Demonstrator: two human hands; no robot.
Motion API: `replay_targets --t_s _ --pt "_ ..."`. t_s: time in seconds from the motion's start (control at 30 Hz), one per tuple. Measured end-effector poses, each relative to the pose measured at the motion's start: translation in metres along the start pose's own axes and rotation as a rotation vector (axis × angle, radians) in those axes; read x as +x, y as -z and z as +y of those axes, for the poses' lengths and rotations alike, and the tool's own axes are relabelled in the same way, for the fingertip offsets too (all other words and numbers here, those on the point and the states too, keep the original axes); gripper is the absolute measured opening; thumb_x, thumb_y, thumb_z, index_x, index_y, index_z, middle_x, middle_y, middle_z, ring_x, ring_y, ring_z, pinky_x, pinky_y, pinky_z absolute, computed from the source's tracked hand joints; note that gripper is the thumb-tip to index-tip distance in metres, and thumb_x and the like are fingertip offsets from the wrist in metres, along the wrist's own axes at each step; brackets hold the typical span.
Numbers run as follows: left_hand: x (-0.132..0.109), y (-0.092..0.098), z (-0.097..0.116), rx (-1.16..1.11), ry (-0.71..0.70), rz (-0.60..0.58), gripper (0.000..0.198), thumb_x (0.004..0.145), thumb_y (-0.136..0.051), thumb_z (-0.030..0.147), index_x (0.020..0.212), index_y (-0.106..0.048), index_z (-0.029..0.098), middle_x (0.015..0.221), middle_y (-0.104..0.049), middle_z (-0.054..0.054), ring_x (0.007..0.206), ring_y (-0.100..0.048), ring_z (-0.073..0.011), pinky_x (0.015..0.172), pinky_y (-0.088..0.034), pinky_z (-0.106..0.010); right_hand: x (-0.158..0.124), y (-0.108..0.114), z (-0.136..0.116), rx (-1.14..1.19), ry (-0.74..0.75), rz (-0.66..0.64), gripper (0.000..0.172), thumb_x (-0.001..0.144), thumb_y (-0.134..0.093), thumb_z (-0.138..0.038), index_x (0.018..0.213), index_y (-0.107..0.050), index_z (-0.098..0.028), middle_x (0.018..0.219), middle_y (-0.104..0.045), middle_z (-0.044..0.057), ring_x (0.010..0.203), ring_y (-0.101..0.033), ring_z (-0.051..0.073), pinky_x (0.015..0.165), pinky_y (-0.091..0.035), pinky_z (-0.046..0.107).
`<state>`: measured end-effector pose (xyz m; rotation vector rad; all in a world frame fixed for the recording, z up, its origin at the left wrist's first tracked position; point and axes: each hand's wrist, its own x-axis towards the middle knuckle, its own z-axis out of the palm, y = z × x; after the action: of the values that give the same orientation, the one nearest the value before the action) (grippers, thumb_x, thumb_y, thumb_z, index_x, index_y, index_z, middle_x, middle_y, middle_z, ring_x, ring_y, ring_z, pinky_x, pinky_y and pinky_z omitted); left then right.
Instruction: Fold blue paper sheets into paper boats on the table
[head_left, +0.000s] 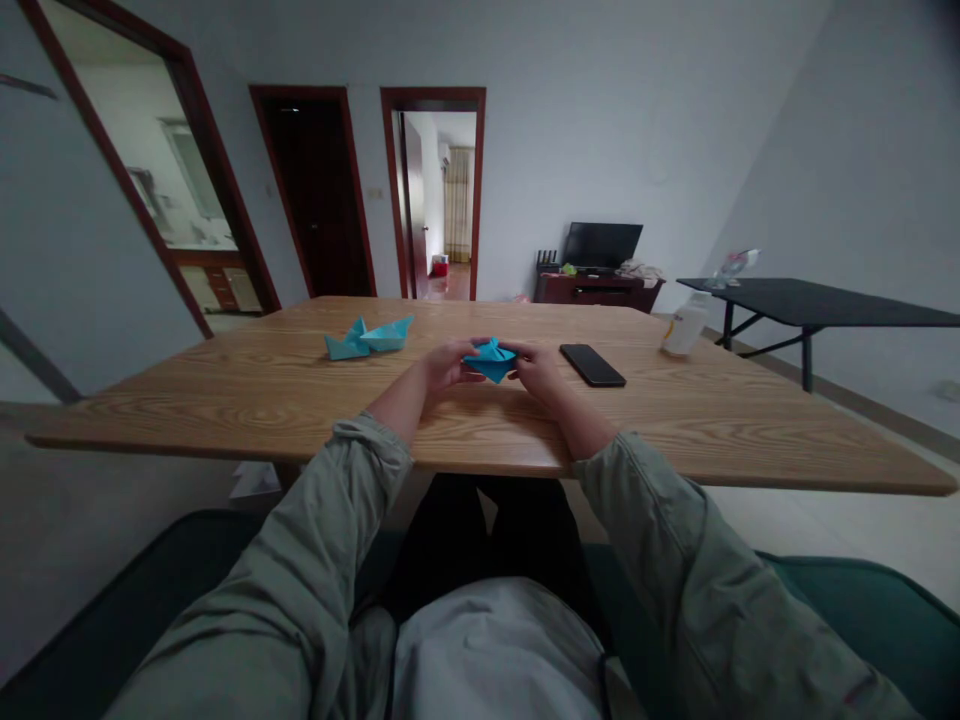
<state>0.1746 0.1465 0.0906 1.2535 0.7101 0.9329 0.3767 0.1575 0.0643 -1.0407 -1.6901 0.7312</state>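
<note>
Between my two hands, just above the wooden table, is a blue folded paper boat with a raised middle and pointed ends. My left hand grips its left end, thumb and fingers closed on the paper. On the opposite end, my right hand pinches the paper in the same way. Further left on the tabletop, a light blue paper boat and another light blue folded paper piece lie touching or overlapping.
A black phone lies flat right of my right hand. Beyond it stands a whitish bottle near the table's right side. Behind that is a black folding table. A TV sits on a dark cabinet by the wall.
</note>
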Motion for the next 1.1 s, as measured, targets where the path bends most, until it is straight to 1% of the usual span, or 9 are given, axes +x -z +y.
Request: replay_targets --t_s 0.07,0.2,0.27,0.43,0.57,0.73,0.83,1.0,1.1 --pt "0.002 -0.001 -0.002 -0.012 -0.059 0.046 0.055 0.073 -0.068 0.018 0.127 -0.056 0.022 0.109 -0.066 -0.008 0.085 -0.066 -0.0169 0.076 -0.056 -0.034 -0.002 0.0 -0.003 0.015 0.004 -0.011 0.051 0.075 -0.042 -0.006 0.118 -0.068 -0.015 0.108 -0.069 0.007 0.077 -0.063 0.014 0.059 -0.055 0.023" --pt "0.007 0.0 -0.009 0.035 -0.159 0.122 0.079 0.065 -0.077 0.013 0.136 -0.045 0.025 0.105 -0.067 -0.006 0.084 -0.066 -0.0168 0.076 -0.056 -0.034 -0.006 0.003 -0.01 0.128 -0.016 -0.034 0.044 0.079 -0.042 -0.013 0.115 -0.067 -0.016 0.107 -0.069 0.008 0.085 -0.064 0.016 0.064 -0.055 0.025" --pt "0.011 0.001 -0.012 0.082 -0.193 0.16 0.079 0.062 -0.078 0.012 0.134 -0.046 0.021 0.1 -0.068 -0.006 0.083 -0.066 -0.0175 0.076 -0.055 -0.035 -0.006 0.002 -0.011 0.181 -0.022 -0.042 0.041 0.081 -0.045 -0.018 0.117 -0.063 -0.018 0.104 -0.07 0.007 0.084 -0.065 0.017 0.063 -0.055 0.025" --pt "0.019 0.005 -0.019 0.192 -0.233 0.226 0.057 0.061 -0.079 0.017 0.115 -0.058 0.016 0.094 -0.068 -0.005 0.079 -0.064 -0.0163 0.074 -0.053 -0.032 -0.003 -0.001 -0.003 0.065 -0.008 -0.069 0.041 0.081 -0.061 -0.036 0.117 -0.057 -0.017 0.092 -0.069 0.007 0.07 -0.061 0.015 0.055 -0.049 0.023" --pt "0.022 0.005 -0.024 0.373 -0.226 0.219 0.035 0.066 -0.076 0.024 0.096 -0.064 0.013 0.086 -0.067 -0.003 0.073 -0.062 -0.0138 0.068 -0.049 -0.027 -0.001 0.001 0.002 -0.132 0.072 -0.111 0.023 0.084 -0.057 -0.034 0.092 -0.065 -0.015 0.081 -0.066 0.003 0.067 -0.056 0.013 0.059 -0.046 0.023" --pt "0.024 0.005 -0.027 0.557 -0.326 0.182 0.031 0.067 -0.075 0.033 0.086 -0.065 0.011 0.076 -0.064 -0.001 0.07 -0.057 -0.0125 0.068 -0.046 -0.025 -0.002 0.002 0.002 -0.246 0.114 -0.106 0.02 0.083 -0.056 -0.031 0.081 -0.066 -0.014 0.071 -0.063 0.001 0.068 -0.055 0.014 0.064 -0.044 0.024" --pt "0.026 0.005 -0.028 0.589 -0.379 0.15 0.031 0.068 -0.074 0.035 0.086 -0.064 0.011 0.077 -0.063 -0.001 0.071 -0.056 -0.0125 0.068 -0.045 -0.025 -0.003 0.0 0.001 -0.207 0.107 -0.086 0.018 0.078 -0.06 -0.026 0.088 -0.066 -0.014 0.079 -0.066 0.003 0.073 -0.058 0.015 0.069 -0.046 0.026" --pt "0.028 0.001 -0.029 0.647 -0.433 0.128 0.027 0.07 -0.07 0.031 0.087 -0.064 0.012 0.081 -0.063 -0.001 0.076 -0.056 -0.0131 0.072 -0.045 -0.024 -0.007 -0.004 -0.005 0.056 0.132 -0.09 0.046 0.073 -0.067 -0.029 0.116 -0.058 -0.015 0.109 -0.066 0.01 0.094 -0.063 0.019 0.081 -0.05 0.03" --pt "0.027 -0.003 -0.028 0.689 -0.455 0.122 0.025 0.07 -0.068 0.03 0.087 -0.063 0.012 0.082 -0.063 -0.001 0.076 -0.055 -0.0128 0.072 -0.044 -0.023 -0.007 -0.004 -0.01 0.046 0.155 -0.071 0.043 0.074 -0.066 -0.033 0.113 -0.06 -0.015 0.107 -0.067 0.009 0.094 -0.062 0.019 0.082 -0.05 0.03"
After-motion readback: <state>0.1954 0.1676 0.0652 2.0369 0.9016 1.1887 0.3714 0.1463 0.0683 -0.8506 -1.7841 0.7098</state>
